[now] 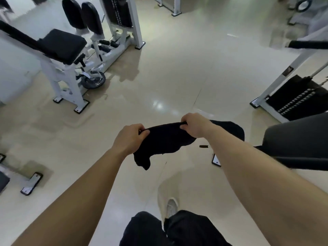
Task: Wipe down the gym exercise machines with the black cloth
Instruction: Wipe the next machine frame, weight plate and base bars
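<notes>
The black cloth (165, 141) hangs stretched between both hands in front of me, above the shiny beige floor. My left hand (129, 139) pinches its left top edge, and my right hand (194, 125) pinches the right top edge. A loose corner droops below my left hand. A white-framed exercise machine with a black seat pad (62, 46) and two upright black pads stands at the upper left, well apart from the cloth. Another white machine with a black weight stack (292, 98) stands at the right.
A dark grey padded seat (292, 142) sits just right of my right forearm. Machine feet (31, 183) rest on the floor at the lower left. My dark trousers and a white shoe (171, 206) show at the bottom. More equipment stands at the far top.
</notes>
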`<move>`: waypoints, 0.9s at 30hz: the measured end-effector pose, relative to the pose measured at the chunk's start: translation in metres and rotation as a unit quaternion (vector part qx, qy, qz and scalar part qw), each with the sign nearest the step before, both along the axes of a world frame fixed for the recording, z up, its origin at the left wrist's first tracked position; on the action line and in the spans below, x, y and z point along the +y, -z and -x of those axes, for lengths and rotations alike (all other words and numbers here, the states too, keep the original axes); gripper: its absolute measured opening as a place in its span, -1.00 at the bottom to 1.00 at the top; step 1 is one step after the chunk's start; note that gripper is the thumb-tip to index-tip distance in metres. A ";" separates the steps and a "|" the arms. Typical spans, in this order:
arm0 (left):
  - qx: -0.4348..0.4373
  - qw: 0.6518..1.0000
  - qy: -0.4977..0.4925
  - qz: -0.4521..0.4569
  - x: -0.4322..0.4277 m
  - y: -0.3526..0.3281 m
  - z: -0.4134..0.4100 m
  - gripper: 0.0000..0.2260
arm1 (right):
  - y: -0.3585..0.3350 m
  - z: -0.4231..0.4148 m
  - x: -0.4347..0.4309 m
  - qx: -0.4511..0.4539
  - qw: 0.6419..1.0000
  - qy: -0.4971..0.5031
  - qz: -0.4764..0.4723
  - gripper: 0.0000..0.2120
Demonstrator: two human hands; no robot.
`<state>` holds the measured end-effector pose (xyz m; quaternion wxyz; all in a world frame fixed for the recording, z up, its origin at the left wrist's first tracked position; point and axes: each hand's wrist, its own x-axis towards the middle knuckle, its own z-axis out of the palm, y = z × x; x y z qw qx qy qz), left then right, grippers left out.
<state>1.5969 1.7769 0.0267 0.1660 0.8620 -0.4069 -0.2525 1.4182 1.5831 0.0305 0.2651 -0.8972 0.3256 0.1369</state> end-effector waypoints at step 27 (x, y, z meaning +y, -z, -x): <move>-0.012 0.870 0.493 0.020 -0.733 -0.019 -0.125 -0.88 | -0.006 -0.055 -0.472 0.031 0.876 0.481 -0.027 -0.79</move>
